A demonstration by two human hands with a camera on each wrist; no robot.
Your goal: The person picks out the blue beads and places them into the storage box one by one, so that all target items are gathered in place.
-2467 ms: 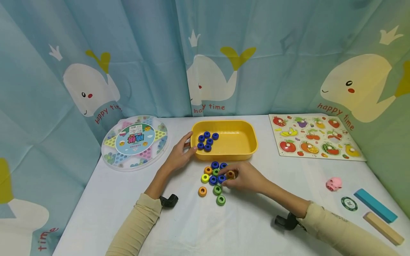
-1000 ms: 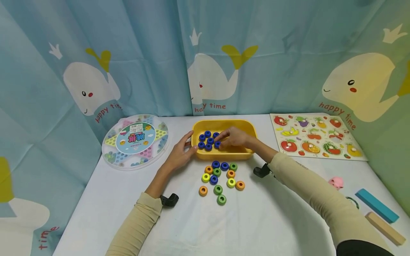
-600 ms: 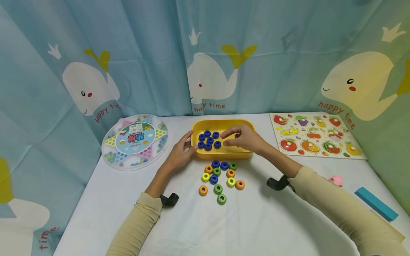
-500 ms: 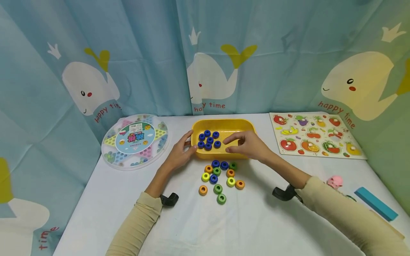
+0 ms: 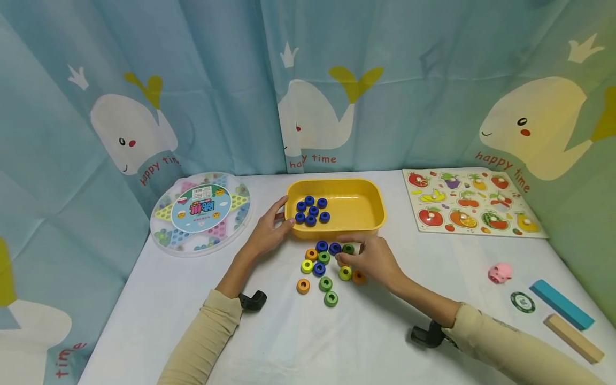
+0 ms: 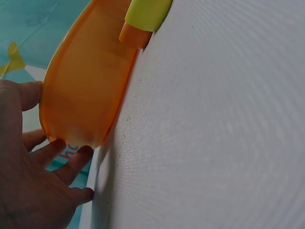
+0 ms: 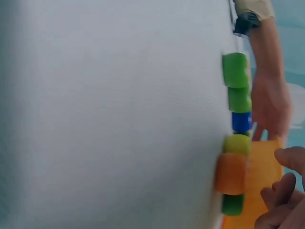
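My left hand (image 5: 267,232) holds the left end of a yellow tray (image 5: 363,208), thumb at the rim and fingers against the outer wall; the left wrist view shows this grip on the tray (image 6: 88,81) closely. Inside the tray's left half lie several blue ring beads (image 5: 313,210). In front of it, my right hand (image 5: 377,262) is over the loose beads, thumb and forefinger apart, fingertips right by a blue bead (image 5: 335,248). It partly covers an orange bead (image 5: 358,277). The right wrist view has the fingers (image 7: 288,157) beyond a row of beads (image 7: 231,174).
More green, orange, yellow and blue beads (image 5: 325,284) lie loose before the tray. A round Chinese checkers board (image 5: 202,211) is at left, a fruit puzzle board (image 5: 474,203) at back right. A pink pig (image 5: 500,272), a green-rimmed chip (image 5: 523,302) and blue (image 5: 562,305) and wooden blocks (image 5: 574,338) lie at right.
My right hand carried a blue bead from the loose group into the tray, let it go beside the other blue ones, and moved back over the loose beads. The left hand stayed on the tray.
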